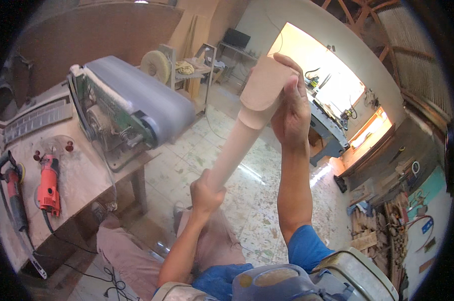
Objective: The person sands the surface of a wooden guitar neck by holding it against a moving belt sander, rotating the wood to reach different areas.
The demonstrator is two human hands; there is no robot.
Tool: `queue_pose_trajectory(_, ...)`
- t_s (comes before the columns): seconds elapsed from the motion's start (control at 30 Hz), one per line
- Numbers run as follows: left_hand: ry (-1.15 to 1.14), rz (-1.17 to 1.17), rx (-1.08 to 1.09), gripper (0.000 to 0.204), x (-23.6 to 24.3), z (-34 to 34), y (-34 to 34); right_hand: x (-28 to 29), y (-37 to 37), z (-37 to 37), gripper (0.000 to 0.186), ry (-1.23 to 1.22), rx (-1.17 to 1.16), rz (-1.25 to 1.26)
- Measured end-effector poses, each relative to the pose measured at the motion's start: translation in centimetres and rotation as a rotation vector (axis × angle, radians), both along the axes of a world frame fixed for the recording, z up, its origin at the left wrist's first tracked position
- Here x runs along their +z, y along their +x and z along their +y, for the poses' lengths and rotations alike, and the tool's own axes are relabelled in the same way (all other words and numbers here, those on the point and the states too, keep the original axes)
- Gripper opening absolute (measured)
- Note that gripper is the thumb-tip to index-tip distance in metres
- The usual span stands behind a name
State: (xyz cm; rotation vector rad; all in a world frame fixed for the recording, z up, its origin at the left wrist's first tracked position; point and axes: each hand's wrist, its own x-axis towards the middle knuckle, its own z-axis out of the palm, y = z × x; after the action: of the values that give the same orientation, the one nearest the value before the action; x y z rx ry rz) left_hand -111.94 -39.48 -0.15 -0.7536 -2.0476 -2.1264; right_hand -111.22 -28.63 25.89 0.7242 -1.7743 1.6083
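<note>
Two hands hold one pale wooden piece (pixel 247 125) up in front of the person, right of the belt sander (pixel 131 108). Left hand (pixel 206 191) is closed around its thin lower end; right hand (pixel 290 113) clasps the wide upper end. Left of the sander, two grinders (pixel 47 186) lie on the dusty bench (pixel 84 173).

Short blue sleeves (pixel 307 246), ending above the elbows; forearms bare. Dusty pinkish-brown trousers (pixel 121 251) over both legs. Left hand (pixel 206 193) and right hand (pixel 292 113) ungloved, no rings or watch visible. Grey respirator mask (pixel 282 281) at lower edge.
</note>
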Motion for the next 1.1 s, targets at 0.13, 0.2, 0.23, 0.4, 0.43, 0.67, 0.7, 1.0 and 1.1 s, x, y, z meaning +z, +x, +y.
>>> queue_pose_trajectory(0.13, 0.112, 0.125, 0.021, 0.028, -2.1, -1.3, -1.7, -1.1, -0.6, -1.8, 0.044, 0.091, -0.042, -0.034)
queue_pose_trajectory(0.2, 0.155, 0.1, 0.007, 0.029, -3.3, -1.8, -2.7, -1.5, -1.1, -2.5, 0.045, 0.147, -0.076, -0.041)
queue_pose_trajectory(0.23, 0.157, 0.099, 0.007, 0.028, -3.9, -1.9, -3.1, -1.7, -1.2, -2.9, 0.046, 0.178, -0.094, -0.044)
queue_pose_trajectory(0.4, 0.142, 0.067, -0.092, 0.023, -5.0, -3.1, -4.9, -2.6, -2.4, -4.9, 0.047, 0.339, -0.247, 0.024)
queue_pose_trajectory(0.43, 0.184, 0.043, -0.093, 0.022, -5.2, -3.0, -5.0, -2.8, -2.7, -5.0, 0.048, 0.366, -0.257, 0.042)
queue_pose_trajectory(0.67, 0.248, -0.036, -0.226, 0.024, -6.6, -3.4, -6.1, -3.8, -3.6, -6.6, 0.048, 0.428, -0.387, 0.016)
queue_pose_trajectory(0.7, 0.263, -0.026, -0.247, 0.025, -6.8, -3.4, -6.2, -3.9, -3.6, -6.8, 0.048, 0.429, -0.402, 0.017)
queue_pose_trajectory(1.0, 0.296, -0.019, -0.254, 0.025, -8.2, -2.7, -6.8, -3.8, -3.3, -8.0, 0.052, 0.517, -0.552, 0.032)
queue_pose_trajectory(1.1, 0.333, -0.047, -0.254, 0.02, -8.4, -2.5, -6.8, -3.7, -3.3, -7.4, 0.051, 0.589, -0.576, 0.059)
